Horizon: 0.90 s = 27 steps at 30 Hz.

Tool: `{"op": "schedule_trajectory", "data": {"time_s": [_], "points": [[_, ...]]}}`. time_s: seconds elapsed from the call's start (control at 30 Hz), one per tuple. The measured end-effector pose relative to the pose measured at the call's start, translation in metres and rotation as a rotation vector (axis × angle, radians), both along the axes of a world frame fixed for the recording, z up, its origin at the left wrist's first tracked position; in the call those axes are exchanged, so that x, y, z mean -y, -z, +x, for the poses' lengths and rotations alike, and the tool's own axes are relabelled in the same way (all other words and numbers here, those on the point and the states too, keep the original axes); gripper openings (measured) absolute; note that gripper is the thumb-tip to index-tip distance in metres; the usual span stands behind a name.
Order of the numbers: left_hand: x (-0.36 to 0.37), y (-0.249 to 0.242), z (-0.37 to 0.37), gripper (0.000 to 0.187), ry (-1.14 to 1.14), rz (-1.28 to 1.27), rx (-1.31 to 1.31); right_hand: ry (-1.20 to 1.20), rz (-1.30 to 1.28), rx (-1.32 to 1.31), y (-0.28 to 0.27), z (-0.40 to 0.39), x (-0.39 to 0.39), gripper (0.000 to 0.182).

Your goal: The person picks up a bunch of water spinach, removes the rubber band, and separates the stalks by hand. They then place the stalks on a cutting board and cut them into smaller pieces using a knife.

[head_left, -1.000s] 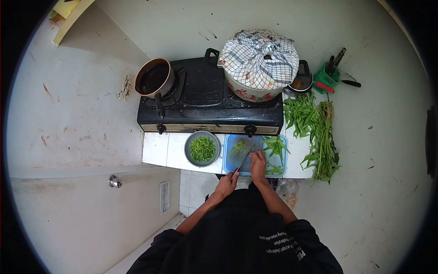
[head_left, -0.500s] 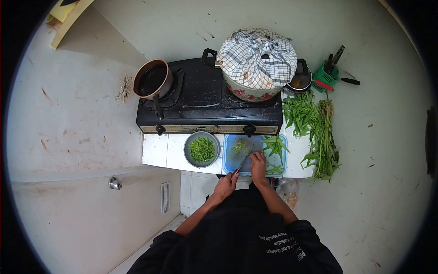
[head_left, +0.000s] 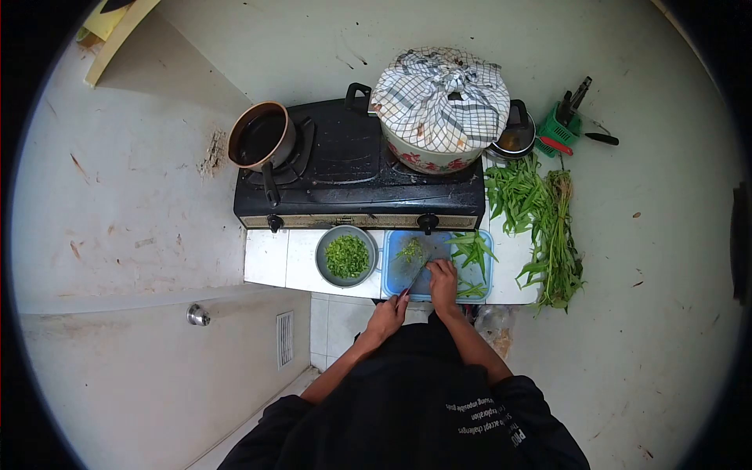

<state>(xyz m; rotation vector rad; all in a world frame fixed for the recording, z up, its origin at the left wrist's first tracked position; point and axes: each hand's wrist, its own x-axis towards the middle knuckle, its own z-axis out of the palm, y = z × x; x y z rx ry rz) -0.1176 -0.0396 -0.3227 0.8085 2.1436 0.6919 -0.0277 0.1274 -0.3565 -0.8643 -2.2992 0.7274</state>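
Observation:
My left hand (head_left: 386,318) is wrapped round the handle of a knife (head_left: 415,274), its blade slanting up over the blue cutting board (head_left: 389,270). Close to the blade, the curled fingers of my right hand (head_left: 443,283) press together at the board; whatever they hold is hidden. A small heap of chopped greens (head_left: 409,250) lies beyond the knife on the board. Uncut green leaves (head_left: 472,249) rest along its right side, and a few leafy pieces (head_left: 472,290) lie just right of my right hand. Left of the board stands a grey bowl (head_left: 319,266) holding chopped greens.
Behind the board is a black gas stove (head_left: 345,168) carrying a saucepan (head_left: 283,149) and a large cloth-covered pot (head_left: 432,160). Leafy stalks (head_left: 558,243) spread over the counter's right end. A green basket (head_left: 554,133) with knives stands at the back right.
The knife blade has turned slightly, so more of its flat side shows. Both hands stay in nearly the same place.

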Motion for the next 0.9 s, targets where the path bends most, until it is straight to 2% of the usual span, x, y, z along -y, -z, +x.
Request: {"op": "schedule_trajectory", "data": {"time_s": [0.07,0.17,0.37,0.57,0.67,0.77,0.9], "points": [[-0.006,0.025,-0.001,0.048,-0.001,0.099,-0.038,0.000,-0.001,-0.002,-0.002,-0.001,0.000,0.029],[-0.021,0.006,-0.003,0.049,-0.012,-0.012,0.011,-0.004,0.003,-0.001,-0.003,-0.001,0.001,0.029],[0.011,-0.002,0.000,0.048,0.020,-0.051,-0.009,-0.003,0.004,0.025,0.004,0.001,-0.001,0.031],[-0.020,0.015,-0.003,0.047,-0.051,0.005,-0.017,-0.014,0.030,0.044,0.003,0.003,0.001,0.031],[-0.021,0.002,-0.005,0.047,-0.055,-0.038,0.024,-0.022,0.029,0.048,0.003,0.002,0.002,0.030],[-0.012,0.002,-0.001,0.048,-0.035,0.103,0.018,-0.027,0.026,0.063,0.005,0.005,0.002,0.030],[-0.012,-0.005,0.002,0.050,-0.047,0.076,0.043,-0.039,0.021,0.078,0.001,0.005,0.001,0.031]]}}
